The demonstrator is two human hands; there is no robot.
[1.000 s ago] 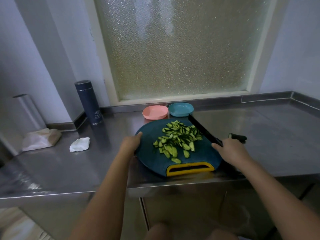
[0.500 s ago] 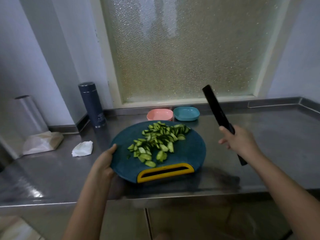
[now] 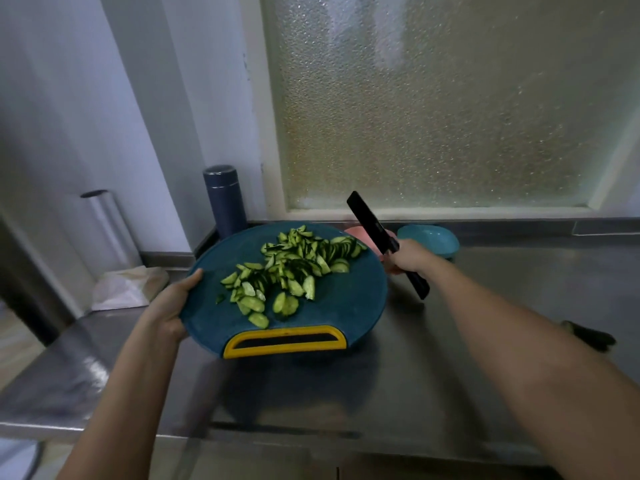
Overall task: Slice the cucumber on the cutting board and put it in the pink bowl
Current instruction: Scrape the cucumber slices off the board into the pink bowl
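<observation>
Held up: left grip (image 3: 171, 306) clasps left rim of cutting board (image 3: 339, 306), thumb on top; board rides above bench (image 3: 485, 341), shadow beneath. Between the two grips, cucumber slices (image 3: 291, 268) heaped on board. Further right, right grip (image 3: 407, 256) wraps handle of black knife (image 3: 369, 220) with blade angled up and away. Just beyond right grip, pink bowl (image 3: 355, 233), mostly hidden by board and knife; teal bowl (image 3: 429, 240) right of it.
</observation>
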